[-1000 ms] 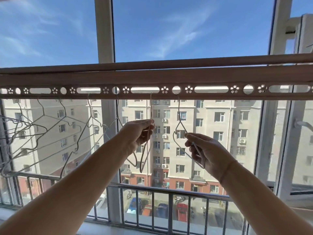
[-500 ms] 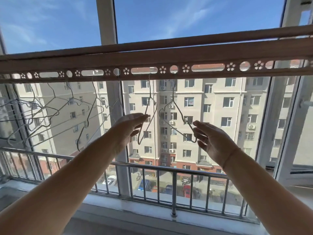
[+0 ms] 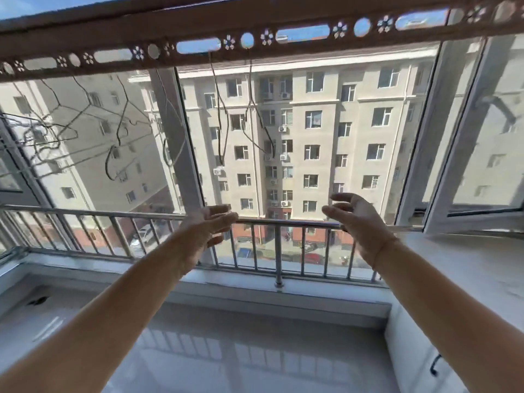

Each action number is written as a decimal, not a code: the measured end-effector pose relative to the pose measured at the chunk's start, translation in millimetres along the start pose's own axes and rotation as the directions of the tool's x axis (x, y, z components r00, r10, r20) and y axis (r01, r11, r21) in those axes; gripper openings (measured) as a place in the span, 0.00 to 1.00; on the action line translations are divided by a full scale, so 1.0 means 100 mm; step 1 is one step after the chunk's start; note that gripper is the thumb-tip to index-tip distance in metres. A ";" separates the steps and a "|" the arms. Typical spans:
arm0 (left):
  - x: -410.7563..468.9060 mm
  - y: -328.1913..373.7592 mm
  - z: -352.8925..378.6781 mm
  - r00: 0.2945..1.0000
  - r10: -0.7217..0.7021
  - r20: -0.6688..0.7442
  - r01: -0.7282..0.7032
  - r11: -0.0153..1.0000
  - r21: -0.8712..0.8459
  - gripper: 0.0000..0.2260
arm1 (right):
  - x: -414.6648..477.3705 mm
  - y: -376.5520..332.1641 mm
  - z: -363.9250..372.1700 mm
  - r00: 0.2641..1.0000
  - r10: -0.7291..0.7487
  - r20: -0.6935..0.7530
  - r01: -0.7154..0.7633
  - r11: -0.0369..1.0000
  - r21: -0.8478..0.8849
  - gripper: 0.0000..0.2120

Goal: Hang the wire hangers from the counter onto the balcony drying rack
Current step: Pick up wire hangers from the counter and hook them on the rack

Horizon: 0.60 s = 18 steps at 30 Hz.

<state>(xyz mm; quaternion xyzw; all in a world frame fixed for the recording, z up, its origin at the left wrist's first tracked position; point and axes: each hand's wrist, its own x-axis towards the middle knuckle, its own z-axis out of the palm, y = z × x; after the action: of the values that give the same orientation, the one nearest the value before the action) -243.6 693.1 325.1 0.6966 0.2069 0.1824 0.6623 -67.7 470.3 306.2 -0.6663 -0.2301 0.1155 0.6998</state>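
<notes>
Both of your hands are open and hold nothing. Your left hand and your right hand float in front of the railing, fingers loose, well below the drying rack.

Two wire hangers hang by their hooks from holes in the middle of the rack, just beside each other. More hangers hang in a bunch on the left side.

I think a wire hanger is very light, thin and a bit springy. It can bend if you squeeze hard, and it can tangle with the others. Pinch it at the neck, just under the hook, so the hook points where you want. Smooth wire may slip, so hold it snug.
</notes>
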 end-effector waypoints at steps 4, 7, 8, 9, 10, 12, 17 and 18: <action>-0.20 -0.33 0.54 0.991 -0.037 0.131 0.025 0.995 0.095 0.27 | -0.23 0.23 -0.37 0.997 -0.047 -0.057 0.040 0.991 -0.125 0.21; -0.31 -0.57 1.00 0.978 -0.053 0.202 0.018 0.985 0.171 0.19 | -0.41 0.41 -0.69 0.995 -0.034 -0.095 0.018 0.987 -0.163 0.21; -0.35 -0.64 1.16 0.973 -0.060 0.222 0.016 0.981 0.195 0.17 | -0.47 0.48 -0.81 0.993 -0.030 -0.114 0.008 0.983 -0.184 0.20; -0.38 -0.70 1.31 0.966 -0.071 0.248 0.017 0.977 0.214 0.16 | -0.53 0.54 -0.93 0.990 -0.030 -0.139 -0.001 0.977 -0.213 0.20; -0.41 -0.77 1.47 0.957 -0.084 0.278 0.022 0.975 0.219 0.16 | -0.59 0.60 -1.06 0.985 -0.033 -0.170 -0.010 0.969 -0.245 0.19; -0.46 -0.88 1.76 0.937 -0.104 0.333 0.029 0.974 0.223 0.16 | -0.75 0.71 -1.33 0.971 -0.027 -0.238 -0.042 0.959 -0.281 0.19; -0.54 -1.16 2.52 0.882 -0.155 0.446 0.034 0.963 0.267 0.16 | -1.22 1.01 -2.07 0.913 0.050 -0.404 -0.172 0.947 -0.272 0.19; -0.55 -1.21 2.67 0.869 -0.162 0.468 0.032 0.961 0.273 0.17 | -1.32 1.07 -2.22 0.895 0.068 -0.440 -0.205 0.940 -0.271 0.19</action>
<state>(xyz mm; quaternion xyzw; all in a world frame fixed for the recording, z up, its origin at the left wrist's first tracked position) -155.1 441.9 190.9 0.7883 0.0909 -0.0602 0.6055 -61.1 222.9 177.4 -0.7916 -0.0397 -0.0203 0.6094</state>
